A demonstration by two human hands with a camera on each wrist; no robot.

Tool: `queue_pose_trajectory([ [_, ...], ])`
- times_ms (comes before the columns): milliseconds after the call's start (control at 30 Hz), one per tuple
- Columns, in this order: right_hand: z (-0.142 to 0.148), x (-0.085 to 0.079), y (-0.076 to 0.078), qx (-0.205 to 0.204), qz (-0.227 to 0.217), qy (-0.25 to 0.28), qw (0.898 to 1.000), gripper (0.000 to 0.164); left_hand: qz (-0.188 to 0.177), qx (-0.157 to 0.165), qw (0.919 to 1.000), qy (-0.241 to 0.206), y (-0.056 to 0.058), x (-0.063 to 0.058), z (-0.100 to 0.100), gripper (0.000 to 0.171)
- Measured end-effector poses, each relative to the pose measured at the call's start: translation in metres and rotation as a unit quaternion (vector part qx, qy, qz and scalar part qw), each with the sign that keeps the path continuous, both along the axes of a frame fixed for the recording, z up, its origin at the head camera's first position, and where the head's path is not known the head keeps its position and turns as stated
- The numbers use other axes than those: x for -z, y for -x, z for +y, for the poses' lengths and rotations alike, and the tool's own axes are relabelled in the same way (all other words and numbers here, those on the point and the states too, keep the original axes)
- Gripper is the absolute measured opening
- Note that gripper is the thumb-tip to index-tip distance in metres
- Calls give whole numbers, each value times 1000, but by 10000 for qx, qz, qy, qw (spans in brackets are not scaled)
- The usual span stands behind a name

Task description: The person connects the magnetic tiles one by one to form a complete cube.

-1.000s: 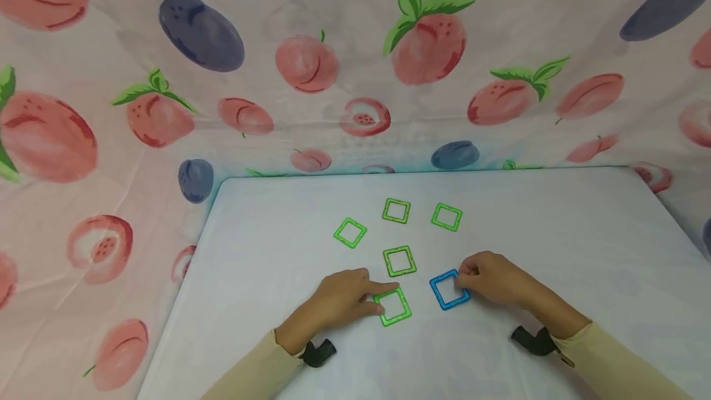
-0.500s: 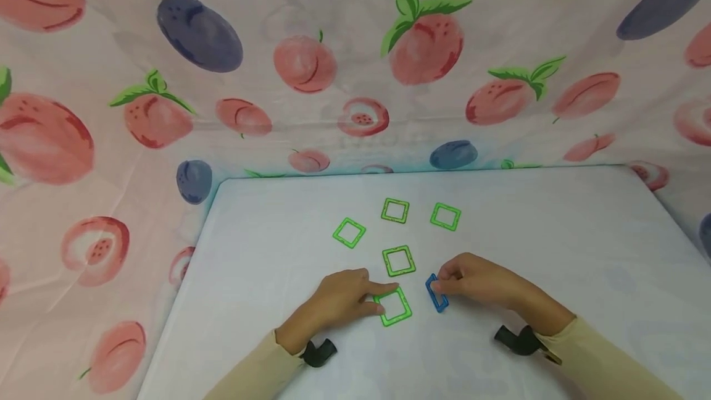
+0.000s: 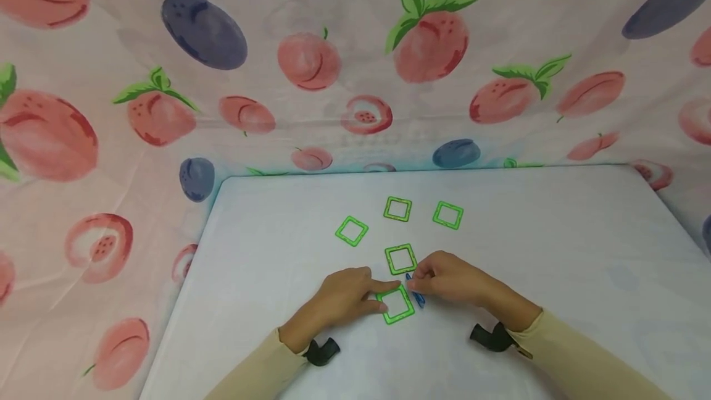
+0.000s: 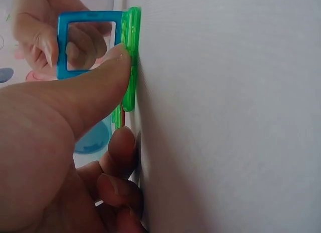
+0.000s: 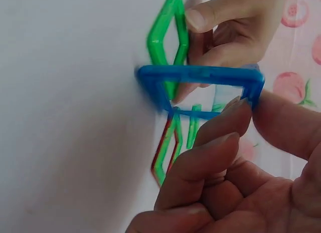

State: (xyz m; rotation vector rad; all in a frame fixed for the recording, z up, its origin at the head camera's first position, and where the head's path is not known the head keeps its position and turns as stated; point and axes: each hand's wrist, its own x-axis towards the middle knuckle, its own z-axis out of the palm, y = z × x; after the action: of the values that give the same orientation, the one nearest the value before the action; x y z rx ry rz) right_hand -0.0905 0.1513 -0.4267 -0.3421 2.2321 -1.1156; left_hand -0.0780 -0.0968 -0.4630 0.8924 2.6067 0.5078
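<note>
In the head view, my left hand presses on a green square magnetic tile frame lying flat. Its index finger stretches along the far edge and its thumb lies on the near left side. My right hand pinches a blue square magnetic tile frame between thumb and fingertips. That blue tile stands on edge just right of the green one, seen almost edge-on from above. In the left wrist view, the blue frame rises at the green tile. Whether the two edges touch, I cannot tell.
Just beyond the hands lies another green tile frame. Farther back are green frames at the left, middle and right. They lie flat on the white table, with a fruit-print cloth behind.
My right hand has moved left with the blue tile, tilting it from nearly flat to on edge, up beside the green tile. The left hand has stayed in place.
</note>
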Motion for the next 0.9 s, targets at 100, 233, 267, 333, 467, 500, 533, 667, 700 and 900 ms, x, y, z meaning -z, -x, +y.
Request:
queue_pose_trajectory([
  [100, -4, 0, -1, 100, 34, -64, 9999, 23, -6, -10, 10000, 4, 0, -1, 1, 52],
  [233, -6, -1, -3, 222, 73, -211, 9995, 22, -3, -18, 10000, 21, 0, -3, 2, 51],
  [267, -6, -1, -3, 224, 114, -259, 9993, 21, 7, -14, 10000, 24, 0, -3, 2, 51],
  [333, -6, -3, -4, 182, 219, -355, 9990, 20, 23, -18, 10000, 30, 1, -3, 2, 52],
  [467, -4, -5, -5, -94, 596, -473, 9971, 23, 47, -44, 10000, 15, 0, -2, 1, 52],
  [500, -3, -6, -6, -154, 682, -493, 9963, 25, 41, -56, 10000, 6, 0, -2, 2, 52],
  [533, -2, -7, -7, -214, 779, -510, 9954, 25, 44, -62, 10000, 4, 0, -2, 2, 52],
  [667, 0, -9, -14, -292, 1058, -534, 9925, 21, 41, -65, 10000, -20, -1, -3, 2, 52],
  [700, 0, -9, -15, -292, 1115, -526, 9919, 19, 14, -62, 10000, -34, -1, -3, 1, 52],
  [900, -2, -5, -19, -313, 1487, -385, 9876, 11, -580, -132, 9971, -482, 5, -3, -9, 51],
])
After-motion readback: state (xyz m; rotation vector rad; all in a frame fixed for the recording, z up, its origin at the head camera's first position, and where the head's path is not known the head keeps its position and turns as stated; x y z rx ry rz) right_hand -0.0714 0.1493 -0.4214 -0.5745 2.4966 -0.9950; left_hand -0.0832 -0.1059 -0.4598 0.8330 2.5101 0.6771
